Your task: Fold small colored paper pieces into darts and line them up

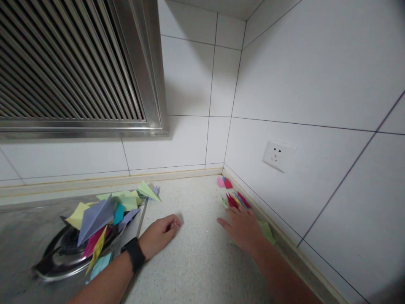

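We hold our right hand [243, 230], thumb apart, over folded papers [232, 201] at its twelve o'clock, our left hand [159, 237] curled closed at nine; a light touch should best spare creases.

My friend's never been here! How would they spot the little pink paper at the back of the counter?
Find where the two white tiled walls meet, then look down at the counter. Past the right hand, close to that corner, lies the little pink paper. It's the paler one, just left of the bright red paper.
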The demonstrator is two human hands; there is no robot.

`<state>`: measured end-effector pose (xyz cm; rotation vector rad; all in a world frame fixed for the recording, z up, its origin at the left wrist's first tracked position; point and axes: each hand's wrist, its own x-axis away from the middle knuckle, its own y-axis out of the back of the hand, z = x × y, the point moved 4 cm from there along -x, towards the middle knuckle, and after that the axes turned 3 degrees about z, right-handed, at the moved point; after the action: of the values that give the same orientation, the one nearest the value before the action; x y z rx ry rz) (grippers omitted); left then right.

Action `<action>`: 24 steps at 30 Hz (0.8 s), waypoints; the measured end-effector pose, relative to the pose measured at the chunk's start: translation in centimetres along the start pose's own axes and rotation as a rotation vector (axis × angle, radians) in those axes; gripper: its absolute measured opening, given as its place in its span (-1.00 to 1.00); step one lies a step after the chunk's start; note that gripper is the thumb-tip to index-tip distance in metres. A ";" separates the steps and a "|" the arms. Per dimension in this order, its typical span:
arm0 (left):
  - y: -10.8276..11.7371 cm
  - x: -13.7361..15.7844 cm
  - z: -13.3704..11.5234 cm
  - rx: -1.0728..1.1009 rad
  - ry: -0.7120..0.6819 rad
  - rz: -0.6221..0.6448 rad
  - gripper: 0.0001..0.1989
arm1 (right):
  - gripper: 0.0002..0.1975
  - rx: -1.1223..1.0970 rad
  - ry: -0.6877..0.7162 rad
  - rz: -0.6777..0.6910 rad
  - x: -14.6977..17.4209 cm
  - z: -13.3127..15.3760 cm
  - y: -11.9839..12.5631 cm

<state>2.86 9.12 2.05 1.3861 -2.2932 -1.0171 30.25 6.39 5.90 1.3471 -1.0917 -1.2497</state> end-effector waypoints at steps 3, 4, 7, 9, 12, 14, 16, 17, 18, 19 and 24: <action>-0.1 0.0 0.0 -0.011 0.007 0.010 -0.78 | -0.46 -0.006 -0.015 -0.003 -0.2 -0.4 -0.3; -0.1 0.0 0.0 -0.013 0.007 0.014 -0.78 | -0.48 -0.007 -0.013 -0.019 -0.3 -0.6 -0.4; -0.1 0.0 -0.2 -0.017 -0.003 0.014 -0.78 | -0.51 -0.002 0.001 -0.081 -0.5 -0.9 -0.7; 0.0 0.0 -0.3 -0.017 -0.007 0.013 -0.79 | -0.52 -0.005 0.006 -0.103 -0.6 -1.0 -1.0; 0.0 0.0 -0.5 -0.016 -0.010 0.019 -0.79 | -0.52 -0.026 -0.001 -0.111 -0.8 -1.2 -1.1; 0.0 0.1 -0.5 -0.015 -0.007 0.022 -0.79 | -0.52 -0.042 -0.014 -0.118 -0.8 -1.2 -1.1; -0.1 0.1 -0.4 -0.015 0.007 0.023 -0.79 | -0.52 -0.052 -0.030 -0.124 -0.8 -1.1 -1.0; -0.1 0.0 -0.3 -0.014 0.016 0.022 -0.78 | -0.53 -0.053 -0.037 -0.126 -0.8 -1.1 -1.0; -0.1 0.0 -0.3 -0.013 0.024 0.021 -0.78 | -0.53 -0.052 -0.042 -0.126 -0.8 -1.1 -1.0; -0.1 0.0 -0.2 -0.013 0.030 0.020 -0.78 | -0.53 -0.048 -0.042 -0.126 -0.8 -1.1 -1.0; -0.1 -0.1 0.0 -0.014 0.030 0.019 -0.77 | -0.55 -0.017 -0.024 -0.152 -0.8 -1.0 -0.7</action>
<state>2.99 9.15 1.99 1.3618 -2.2690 -0.9980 31.17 7.39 5.33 1.4270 -1.0084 -1.3859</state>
